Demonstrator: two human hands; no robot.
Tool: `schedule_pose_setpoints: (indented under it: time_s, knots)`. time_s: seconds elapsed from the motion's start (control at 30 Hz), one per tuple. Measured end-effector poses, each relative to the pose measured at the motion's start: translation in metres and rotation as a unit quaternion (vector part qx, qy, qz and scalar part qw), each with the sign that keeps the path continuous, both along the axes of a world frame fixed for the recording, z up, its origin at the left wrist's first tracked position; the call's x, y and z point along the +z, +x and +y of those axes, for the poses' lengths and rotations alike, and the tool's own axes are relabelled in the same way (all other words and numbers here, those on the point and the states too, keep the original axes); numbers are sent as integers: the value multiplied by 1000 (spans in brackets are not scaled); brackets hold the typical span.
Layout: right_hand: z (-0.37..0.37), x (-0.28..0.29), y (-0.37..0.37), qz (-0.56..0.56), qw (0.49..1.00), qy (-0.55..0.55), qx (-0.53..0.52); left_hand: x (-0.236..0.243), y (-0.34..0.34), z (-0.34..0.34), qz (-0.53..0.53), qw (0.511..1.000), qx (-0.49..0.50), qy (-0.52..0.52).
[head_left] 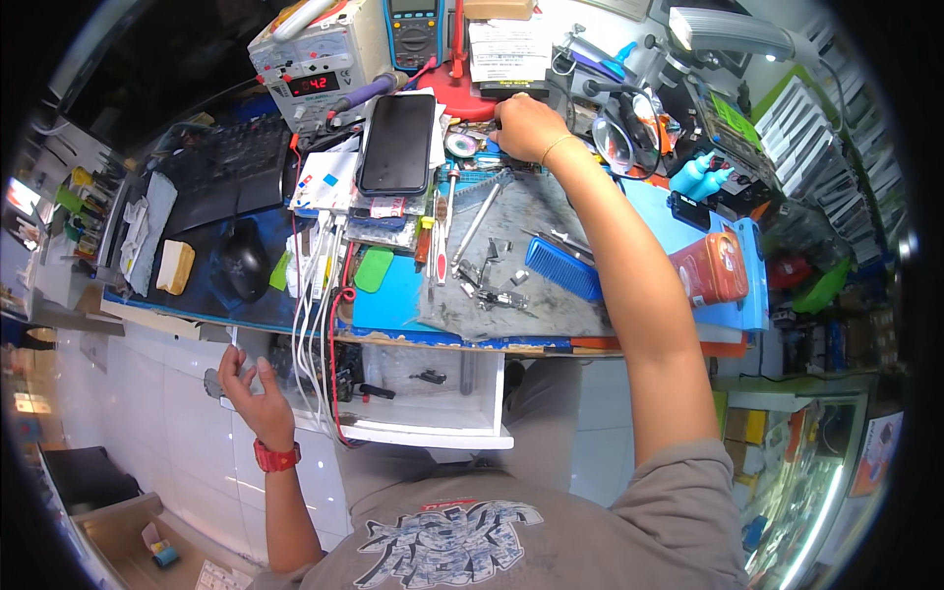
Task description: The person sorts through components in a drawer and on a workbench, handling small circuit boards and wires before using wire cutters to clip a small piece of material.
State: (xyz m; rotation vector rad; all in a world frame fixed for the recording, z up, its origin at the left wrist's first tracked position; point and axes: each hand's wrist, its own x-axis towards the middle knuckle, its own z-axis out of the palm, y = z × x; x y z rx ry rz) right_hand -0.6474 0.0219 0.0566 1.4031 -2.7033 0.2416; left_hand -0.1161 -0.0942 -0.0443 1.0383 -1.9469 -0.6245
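Right hand [526,125] stretched far forward over the bench, fingers curled down onto small items at the back edge of the grey work mat [551,256]. What the fingers close on is hidden under the hand; cannot tell whether anything is gripped. A thin bracelet sits on that wrist.

Left hand [246,383] low, below the bench edge, at the left front corner of an open white drawer [433,418]. Fingers bent around the drawer rim, thumb apart. A red wristband [276,456] just behind the hand. A bundle of white and red cables [317,324] hangs from the bench just to the right of this hand.

Just left of the right hand: a black phone [397,143], screen dark, lying on a stack of papers and flat parts. Beyond the phone, further left, a bench power supply [313,64] with a red lit readout. A multimeter [413,31] stands behind the right hand, slightly left.

Nearer the person than the right hand, on the mat: a metal tool [479,218] lying diagonally, small loose metal parts [492,285], and a blue comb-like brush [560,267] under the right forearm. Right of the forearm: a red tin [713,267] on a blue mat. A magnifier lens [615,146] sits just right of the right wrist.

Above the left hand, on the bench: a black mouse [246,261] and a keyboard [231,167], well apart from the right hand.
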Motion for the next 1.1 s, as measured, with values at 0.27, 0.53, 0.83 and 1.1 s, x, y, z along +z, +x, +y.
schedule_pose_setpoints:
  time_s: [0.27, 0.53, 0.83, 1.1]
  knots:
    - [10, 3, -8, -108, 988, -110, -15, 4, -4, 3, 4, 1000, 0, -11]
    - [69, 49, 103, -266, 908, -325, 17, -3, 2, -5, 79, 996, 19, 47]
    - [81, -50, 330, -413, 899, -14, 146, 1, -2, -5, 77, 997, -3, 12]
    - [-12, -155, 351, -431, 890, -54, 138, -4, 2, -7, 80, 996, -1, 35]
